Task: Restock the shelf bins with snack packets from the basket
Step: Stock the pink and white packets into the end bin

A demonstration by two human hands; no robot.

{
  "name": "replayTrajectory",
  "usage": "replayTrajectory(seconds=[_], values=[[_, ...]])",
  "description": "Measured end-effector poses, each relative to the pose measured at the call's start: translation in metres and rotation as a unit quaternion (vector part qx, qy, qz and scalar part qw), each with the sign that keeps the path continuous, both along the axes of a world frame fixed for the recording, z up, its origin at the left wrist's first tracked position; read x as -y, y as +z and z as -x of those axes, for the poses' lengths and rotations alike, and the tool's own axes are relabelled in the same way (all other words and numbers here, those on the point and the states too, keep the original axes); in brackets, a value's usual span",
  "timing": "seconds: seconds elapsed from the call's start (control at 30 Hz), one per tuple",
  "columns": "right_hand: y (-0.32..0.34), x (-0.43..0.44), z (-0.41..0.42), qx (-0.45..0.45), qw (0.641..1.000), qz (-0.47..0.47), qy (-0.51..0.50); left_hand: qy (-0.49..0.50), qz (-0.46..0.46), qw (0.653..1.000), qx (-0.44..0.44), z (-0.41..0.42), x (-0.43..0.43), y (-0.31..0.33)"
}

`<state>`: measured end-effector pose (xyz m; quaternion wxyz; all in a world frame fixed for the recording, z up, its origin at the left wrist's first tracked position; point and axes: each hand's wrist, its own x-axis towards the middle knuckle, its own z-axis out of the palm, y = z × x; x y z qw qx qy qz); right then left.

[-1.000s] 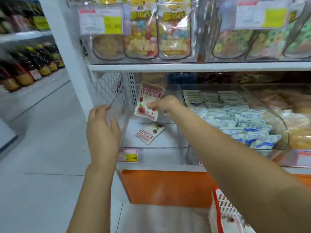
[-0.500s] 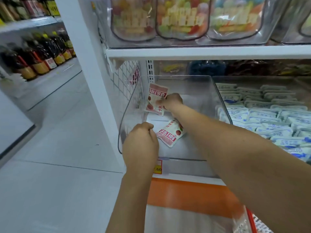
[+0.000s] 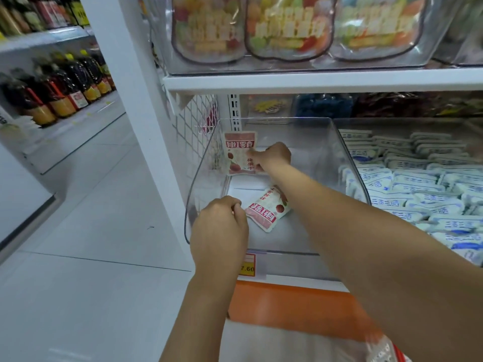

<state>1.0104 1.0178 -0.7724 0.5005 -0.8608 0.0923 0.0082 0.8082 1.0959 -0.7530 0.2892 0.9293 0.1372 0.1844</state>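
A clear plastic shelf bin (image 3: 201, 176) stands at the left end of the lower shelf. My right hand (image 3: 273, 156) reaches deep into it and holds a pink-and-white snack packet (image 3: 239, 152) upright against the bin's left wall. A second packet of the same kind (image 3: 266, 207) lies flat on the bin floor, partly under my right forearm. My left hand (image 3: 219, 228) is curled at the bin's front left corner, its fingers at the edge of the lying packet. Only a red-and-white sliver of the basket (image 3: 386, 348) shows at the bottom right.
The bin to the right is filled with several blue-and-white packets (image 3: 418, 189). Above, a shelf board (image 3: 313, 79) carries clear bins of colourful candy bags. A yellow price tag (image 3: 247, 265) sits on the shelf front. Dark sauce bottles (image 3: 60, 84) line shelves across the aisle at left.
My right hand has carried the packet deeper into the bin and stood it by the left wall. My left hand moved from outside the bin to its front corner by the lying packet.
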Motion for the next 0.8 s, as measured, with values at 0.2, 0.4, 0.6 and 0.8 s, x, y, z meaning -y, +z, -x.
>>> replayTrajectory(seconds=[0.2,0.4,0.6,0.8], values=[[0.041,0.011,0.021,-0.105,0.801,0.506,0.302,-0.01,0.0,1.0,-0.025,0.001,-0.001,0.005],[0.023,0.018,0.035,-0.112,0.679,0.574,0.443,-0.023,0.001,0.999,-0.05,0.001,-0.003,0.008],[0.035,0.02,0.03,-0.146,0.679,0.581,0.424,-0.03,0.006,0.998,-0.048,0.002,-0.005,0.007],[0.026,0.025,0.017,-0.033,0.964,0.19,0.181,-0.027,0.008,0.999,-0.034,0.001,-0.005,0.003]])
